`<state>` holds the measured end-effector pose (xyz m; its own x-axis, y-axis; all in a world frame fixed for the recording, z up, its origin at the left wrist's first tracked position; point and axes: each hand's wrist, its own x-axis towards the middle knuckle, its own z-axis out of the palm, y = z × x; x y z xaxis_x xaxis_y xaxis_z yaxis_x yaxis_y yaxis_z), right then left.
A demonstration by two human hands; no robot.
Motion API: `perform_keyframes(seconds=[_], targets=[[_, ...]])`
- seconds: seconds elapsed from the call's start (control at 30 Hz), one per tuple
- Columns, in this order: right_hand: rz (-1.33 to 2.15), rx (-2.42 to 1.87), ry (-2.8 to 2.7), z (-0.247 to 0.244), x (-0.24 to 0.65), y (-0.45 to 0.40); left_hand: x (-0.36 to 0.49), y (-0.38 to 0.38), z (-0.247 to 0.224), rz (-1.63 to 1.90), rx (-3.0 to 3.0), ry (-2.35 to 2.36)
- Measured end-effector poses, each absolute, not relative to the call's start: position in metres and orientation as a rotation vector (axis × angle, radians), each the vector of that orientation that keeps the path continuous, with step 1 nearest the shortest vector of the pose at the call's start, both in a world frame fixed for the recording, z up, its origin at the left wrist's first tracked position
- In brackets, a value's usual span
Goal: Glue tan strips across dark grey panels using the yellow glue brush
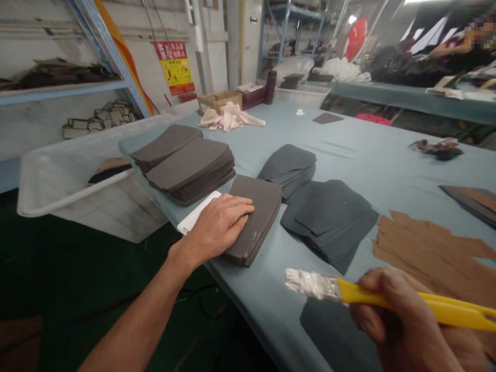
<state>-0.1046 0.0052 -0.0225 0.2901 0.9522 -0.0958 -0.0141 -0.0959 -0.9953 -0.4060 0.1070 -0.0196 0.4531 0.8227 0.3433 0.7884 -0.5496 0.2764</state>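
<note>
Head view: L hand point(217, 227) lies flat on top of near stack point(258, 222), a pile of dark curved pieces, material unclear. Its fingers point(242, 208) are pressed together, pinching nothing. Near stack sits at table point(341, 139) edge, w/ white card point(196, 213) just left of it, partly under L hand. R hand point(406, 320) is low & right of near stack, fingers point(368, 281) curled round yellow knife point(387, 298), its end pointing back left. That end is caked in white tape or residue point(312, 284); can't tell if any blade shows.

Risks: yellow knife is fairly near L hand, so a careless swing left could nick skin or score near stack. Pressing near stack off-square could slide pieces over table edge, toward white tub point(70, 194) just left of it. White card could also slip under pressure.

Around near stack: two bigger dark stacks point(189, 170) behind it, grey stacks point(329, 222) to its right, brown strips point(430, 253) further right. Grey stacks lie between near stack & brown strips, so they block a straight reach. Pink cloth point(230, 118) & cardboard box point(219, 101) sit far beyond near stack. Co-worker point(457, 49) is well off past it, upper right.
</note>
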Motion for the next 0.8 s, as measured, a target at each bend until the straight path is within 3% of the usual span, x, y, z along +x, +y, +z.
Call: perform_keyframes(seconds=[0.53,0.8], targets=[[0.917,-1.419,-1.066,-0.016,-0.178,0.061,-0.405,0.106,-0.030,0.881,2.484,1.443],[0.883,-1.571,-1.064,-0.002,-0.199,0.043,-0.403,0.105,-0.031,0.895,2.460,1.452]])
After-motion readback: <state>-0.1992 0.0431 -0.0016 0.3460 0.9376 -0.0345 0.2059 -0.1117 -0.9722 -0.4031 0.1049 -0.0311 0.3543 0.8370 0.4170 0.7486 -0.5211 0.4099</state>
